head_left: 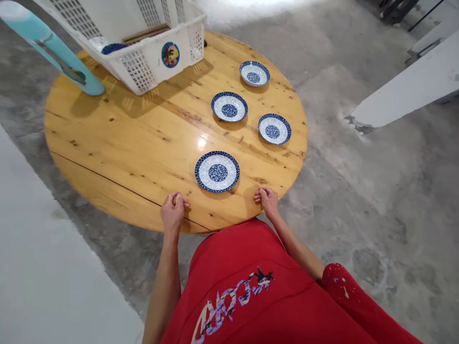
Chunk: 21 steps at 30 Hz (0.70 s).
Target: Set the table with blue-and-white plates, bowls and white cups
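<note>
Both hands rested curled on the near edge of the round wooden table (118,143), holding nothing — the left hand (172,210) at lower centre-left, the right hand (266,198) lower centre-right. Between them, just beyond, lay the nearest blue-and-white plate (217,171) — untouched. A white basket (143,52) sat upper left.

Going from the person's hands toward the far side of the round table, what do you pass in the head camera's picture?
Left hand and right hand, nearest plate, right plate, middle plate, far plate, white basket.
</note>
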Tool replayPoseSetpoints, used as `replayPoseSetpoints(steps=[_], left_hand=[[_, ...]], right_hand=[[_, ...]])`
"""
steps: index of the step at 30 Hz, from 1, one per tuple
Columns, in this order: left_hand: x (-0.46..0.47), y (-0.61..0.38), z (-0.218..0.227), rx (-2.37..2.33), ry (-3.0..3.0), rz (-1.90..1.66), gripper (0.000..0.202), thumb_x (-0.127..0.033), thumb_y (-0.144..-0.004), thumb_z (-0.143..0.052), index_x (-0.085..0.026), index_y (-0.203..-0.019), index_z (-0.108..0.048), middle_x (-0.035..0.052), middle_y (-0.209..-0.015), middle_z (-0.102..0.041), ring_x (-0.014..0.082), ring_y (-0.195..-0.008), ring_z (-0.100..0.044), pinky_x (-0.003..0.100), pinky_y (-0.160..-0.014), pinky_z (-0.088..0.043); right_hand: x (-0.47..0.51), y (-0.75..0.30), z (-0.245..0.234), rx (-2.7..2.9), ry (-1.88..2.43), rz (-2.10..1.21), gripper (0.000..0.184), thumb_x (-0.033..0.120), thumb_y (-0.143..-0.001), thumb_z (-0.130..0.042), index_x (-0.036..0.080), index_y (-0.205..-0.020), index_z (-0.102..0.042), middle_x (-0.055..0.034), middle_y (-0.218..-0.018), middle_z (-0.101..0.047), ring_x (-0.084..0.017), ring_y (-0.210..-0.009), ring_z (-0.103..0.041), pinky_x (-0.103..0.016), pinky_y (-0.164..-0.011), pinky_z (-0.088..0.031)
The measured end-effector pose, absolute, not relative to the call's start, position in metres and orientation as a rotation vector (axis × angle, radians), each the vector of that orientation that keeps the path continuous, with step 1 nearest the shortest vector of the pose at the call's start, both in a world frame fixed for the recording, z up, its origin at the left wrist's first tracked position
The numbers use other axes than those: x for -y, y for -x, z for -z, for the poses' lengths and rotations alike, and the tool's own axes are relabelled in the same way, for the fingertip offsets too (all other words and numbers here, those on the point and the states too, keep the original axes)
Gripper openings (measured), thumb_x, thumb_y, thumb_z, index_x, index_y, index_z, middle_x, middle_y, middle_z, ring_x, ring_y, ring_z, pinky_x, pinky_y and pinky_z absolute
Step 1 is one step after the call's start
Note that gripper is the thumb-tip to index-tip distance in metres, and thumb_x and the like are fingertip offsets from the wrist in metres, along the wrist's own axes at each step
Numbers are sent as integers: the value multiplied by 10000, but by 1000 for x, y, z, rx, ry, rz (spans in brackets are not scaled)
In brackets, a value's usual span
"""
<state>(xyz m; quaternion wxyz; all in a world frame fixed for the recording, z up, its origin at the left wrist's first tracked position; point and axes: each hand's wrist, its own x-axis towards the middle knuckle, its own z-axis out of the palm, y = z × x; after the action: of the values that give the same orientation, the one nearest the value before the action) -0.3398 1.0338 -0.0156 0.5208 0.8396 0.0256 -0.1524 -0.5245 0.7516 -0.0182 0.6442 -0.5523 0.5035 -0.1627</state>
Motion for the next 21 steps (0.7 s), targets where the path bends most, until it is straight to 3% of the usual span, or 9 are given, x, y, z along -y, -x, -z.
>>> replayPoseSetpoints(steps=[5, 14, 21], left_hand=[[-1043, 355, 18, -84, -1972, 454, 448, -490, -873, -522, -123, -1108, -625, 69, -849, -697, 189, -699, -685, 305, -709, -551], [-1016, 345, 18, 188, -1984, 505, 462, -522, -909, -472, -138, -1105, -639, 65, -872, -707, 182, -731, -698, 295, -758, -531], [-1011, 336, 22, 103, -1974, 514, 477, -505, -901, -464, -117, -1121, -636, 77, -856, -709, 189, -723, -696, 295, -720, -533]], right_hand=[[-769, 544, 27, -1161, 1235, 464, 463, 466, -700, -569, 100, -984, -568, -47, -785, -640, -114, -590, -621, -229, -530, -503], [-788, 521, -3, -1092, 1332, 396, 529, 489, -692, -570, 80, -1027, -589, -54, -810, -652, -120, -613, -636, -238, -558, -521], [-768, 501, -5, -1069, 1377, 345, 567, 514, -657, -612, 79, -1020, -594, -59, -811, -662, -124, -609, -640, -234, -552, -518]])
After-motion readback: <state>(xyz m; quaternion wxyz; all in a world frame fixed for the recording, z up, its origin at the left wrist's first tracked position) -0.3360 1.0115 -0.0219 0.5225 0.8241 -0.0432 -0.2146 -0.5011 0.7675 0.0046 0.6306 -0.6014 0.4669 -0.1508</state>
